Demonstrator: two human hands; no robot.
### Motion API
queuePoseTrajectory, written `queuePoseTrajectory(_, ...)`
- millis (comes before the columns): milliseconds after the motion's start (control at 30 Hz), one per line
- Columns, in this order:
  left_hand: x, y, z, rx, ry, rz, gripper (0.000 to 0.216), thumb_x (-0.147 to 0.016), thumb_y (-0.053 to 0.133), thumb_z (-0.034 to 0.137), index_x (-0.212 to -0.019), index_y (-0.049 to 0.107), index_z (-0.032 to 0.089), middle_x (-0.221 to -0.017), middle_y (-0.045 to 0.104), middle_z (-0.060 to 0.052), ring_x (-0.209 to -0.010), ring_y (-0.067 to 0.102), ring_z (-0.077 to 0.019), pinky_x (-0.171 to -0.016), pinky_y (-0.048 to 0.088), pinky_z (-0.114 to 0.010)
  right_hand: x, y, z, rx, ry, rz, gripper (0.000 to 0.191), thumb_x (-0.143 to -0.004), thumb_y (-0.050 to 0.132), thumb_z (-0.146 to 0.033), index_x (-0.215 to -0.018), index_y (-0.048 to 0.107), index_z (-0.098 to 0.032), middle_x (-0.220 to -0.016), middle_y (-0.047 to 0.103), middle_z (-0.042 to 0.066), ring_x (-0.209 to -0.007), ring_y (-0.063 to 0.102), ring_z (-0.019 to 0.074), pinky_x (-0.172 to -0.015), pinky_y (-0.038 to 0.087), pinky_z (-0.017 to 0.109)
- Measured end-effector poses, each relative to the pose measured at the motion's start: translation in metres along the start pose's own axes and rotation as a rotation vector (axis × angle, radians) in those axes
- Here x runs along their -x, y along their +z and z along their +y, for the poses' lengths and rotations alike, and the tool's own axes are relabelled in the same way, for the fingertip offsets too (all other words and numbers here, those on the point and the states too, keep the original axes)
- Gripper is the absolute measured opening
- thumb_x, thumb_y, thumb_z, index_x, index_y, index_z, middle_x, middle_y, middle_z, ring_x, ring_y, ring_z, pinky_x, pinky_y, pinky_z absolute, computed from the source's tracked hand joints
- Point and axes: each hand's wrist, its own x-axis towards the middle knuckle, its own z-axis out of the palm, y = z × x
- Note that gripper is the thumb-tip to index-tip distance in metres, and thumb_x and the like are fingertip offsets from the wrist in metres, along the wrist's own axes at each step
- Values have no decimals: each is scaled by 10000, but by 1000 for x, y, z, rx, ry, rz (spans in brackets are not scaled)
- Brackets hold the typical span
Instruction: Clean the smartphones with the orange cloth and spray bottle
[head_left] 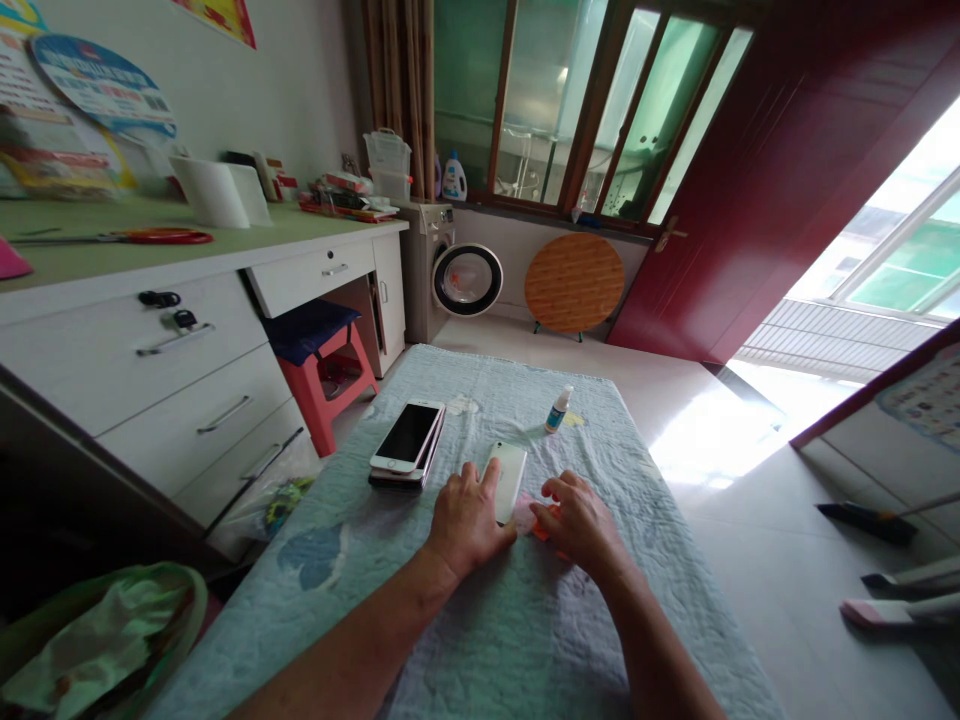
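A white smartphone (510,478) lies back side up on the cloth-covered table. My left hand (469,515) holds it down, with fingers along its left side and the thumb at its lower end. Just to the right, my right hand (577,520) has curled fingers on a thin orange-pink cloth (546,524), partly hidden under the hand. A stack of phones, with a white-framed one (407,437) on top, screen up, sits to the left of my left hand. Beyond my right hand stands a small spray bottle (556,411) with a white top and blue label.
A pale blue quilted cloth (360,590) covers the table. To the left are a white drawer desk (187,350), a red stool (330,385) and a green-rimmed bin (196,600). Past the far edge are a washing machine with its door (491,283) ajar and a round wooden board (574,282).
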Motion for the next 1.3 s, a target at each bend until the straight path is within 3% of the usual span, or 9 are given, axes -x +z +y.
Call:
queuePoseTrajectory(100, 0, 0, -3, 19, 3, -11, 812, -676, 684, 499, -1383, 418, 202, -1074, 568, -130, -944, 601, -315, -852, 447, -374, 3, -4, -1, 39, 32, -21, 252, -778, 649, -375, -960, 634, -200, -921, 594, 56, -871, 552, 206, -685, 342, 267)
queuePoseTrajectory(167, -1, 0, -5, 27, 9, -10, 834, -660, 694, 473, -1396, 403, 210, -1079, 570, -122, -954, 600, -311, -869, 446, -373, 4, -4, -1, 45, 33, -50, 223, -772, 627, -299, -969, 622, -197, -916, 601, 55, -839, 546, 191, -658, 318, 258)
queuePoseTrajectory(367, -5, -5, -13, 48, 53, -6, 885, -639, 688, 429, -1423, 377, 162, -1076, 612, -136, -985, 595, -324, -906, 441, -387, 6, -4, 0, -65, -81, -157, 100, -720, 553, -133, -777, 615, -188, -770, 607, 10, -711, 515, 132, -633, 307, 234)
queuePoseTrajectory(467, -8, -10, -16, 70, 63, 0, 852, -645, 675, 420, -1401, 410, 128, -1060, 651, -145, -992, 609, -329, -917, 439, -392, 4, -7, -1, -138, -100, -182, 54, -737, 618, -232, -732, 642, -185, -770, 604, 12, -695, 519, 129, -635, 329, 235)
queuePoseTrajectory(567, -9, -17, -16, 129, 47, 3, 827, -646, 677, 426, -1371, 450, 99, -1048, 682, -154, -989, 631, -322, -913, 449, -379, 1, -8, -2, -267, -72, -121, 204, -785, 622, -367, -728, 664, -176, -777, 598, 22, -683, 518, 131, -638, 362, 245)
queuePoseTrajectory(733, -13, -21, -20, 442, -146, -77, 776, -658, 693, 448, -1344, 502, 138, -1067, 698, -120, -966, 662, -281, -826, 489, -329, -6, -2, -1, -594, 94, -34, 289, -836, 536, -415, -818, 663, -155, -665, 564, 3, -608, 498, 125, -565, 386, 241)
queuePoseTrajectory(933, -16, -13, -21, 1155, -256, -250, 745, -710, 651, 520, -1277, 515, 56, -943, 689, -109, -807, 638, -203, -651, 459, -274, -10, 6, 0, -851, 128, -56, 343, -814, 585, -479, -932, 599, -157, -764, 622, 27, -670, 576, 149, -565, 442, 255)
queuePoseTrajectory(1100, -9, -6, -3, 1430, -197, -200, 672, -666, 743, 484, -1190, 584, 95, -923, 696, -89, -776, 621, -173, -681, 444, -260, -8, 8, -6, -1090, 82, -85, 507, -810, 626, -545, -1125, 433, -197, -966, 680, 80, -874, 640, 200, -706, 493, 311)
queuePoseTrajectory(1300, -6, -1, 13, 1361, -5, -190, 512, -743, 735, 432, -1150, 632, 139, -965, 713, -82, -879, 650, -212, -721, 481, -260, -5, 7, -16, -1368, 26, -93, 563, -795, 662, -533, -1176, 370, -239, -927, 691, 47, -851, 683, 223, -760, 521, 361)
